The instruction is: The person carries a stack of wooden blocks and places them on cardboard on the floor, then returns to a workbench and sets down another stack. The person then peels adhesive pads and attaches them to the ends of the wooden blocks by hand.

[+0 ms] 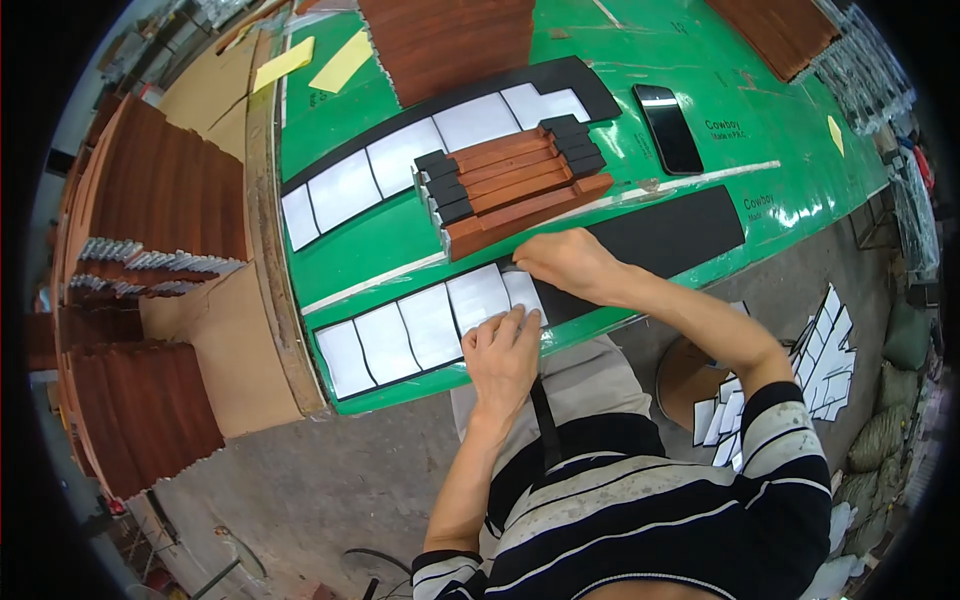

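Observation:
A long black strip (650, 248) with white rectangular patches (430, 323) on its left part lies along the near edge of the green table. My left hand (503, 358) rests on the strip near the rightmost white patch (523, 290), its fingers stretched out over the surface. At the upper edge of that same patch, my right hand (572, 265) is closed in a pinch; whatever sits between its fingertips is hidden. Just beyond the hands stands a block of reddish-brown wooden pieces (515, 175) with black ends.
Another black strip with white patches (400, 150) lies farther back. A phone (668, 130) and yellow paper slips (340, 62) are on the green table (800, 190). Tall brown stacks (165, 190) stand at left and back. White pieces (825, 355) lie at the lower right.

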`<action>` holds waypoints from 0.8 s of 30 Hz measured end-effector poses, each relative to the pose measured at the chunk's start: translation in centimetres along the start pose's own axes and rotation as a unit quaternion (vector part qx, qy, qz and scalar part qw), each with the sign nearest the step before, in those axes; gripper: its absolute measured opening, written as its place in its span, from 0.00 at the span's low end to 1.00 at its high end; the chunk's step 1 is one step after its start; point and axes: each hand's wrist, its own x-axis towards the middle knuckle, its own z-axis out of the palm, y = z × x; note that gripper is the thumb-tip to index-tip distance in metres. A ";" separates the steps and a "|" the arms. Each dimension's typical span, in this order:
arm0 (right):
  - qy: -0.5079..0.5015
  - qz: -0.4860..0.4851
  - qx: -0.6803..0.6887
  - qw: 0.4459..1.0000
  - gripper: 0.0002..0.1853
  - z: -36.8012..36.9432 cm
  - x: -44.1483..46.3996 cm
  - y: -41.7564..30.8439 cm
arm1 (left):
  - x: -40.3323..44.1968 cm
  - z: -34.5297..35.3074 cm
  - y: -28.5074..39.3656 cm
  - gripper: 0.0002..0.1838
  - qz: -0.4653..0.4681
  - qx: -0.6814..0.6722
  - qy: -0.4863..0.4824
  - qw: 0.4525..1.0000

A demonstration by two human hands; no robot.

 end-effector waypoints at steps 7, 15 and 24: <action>0.032 0.342 0.627 0.700 0.12 -4.7 0.8 -2.3 | 0.8 -2.2 -1.5 0.13 -0.031 -0.178 -0.043 0.983; 0.157 0.267 0.356 0.882 0.10 -2.4 4.9 -1.8 | 7.0 -3.9 -3.9 0.18 -0.167 -0.173 0.149 0.959; 0.182 0.215 0.226 0.933 0.11 -1.4 5.1 -2.0 | 6.9 -2.1 -5.0 0.18 -0.202 -0.218 0.142 0.944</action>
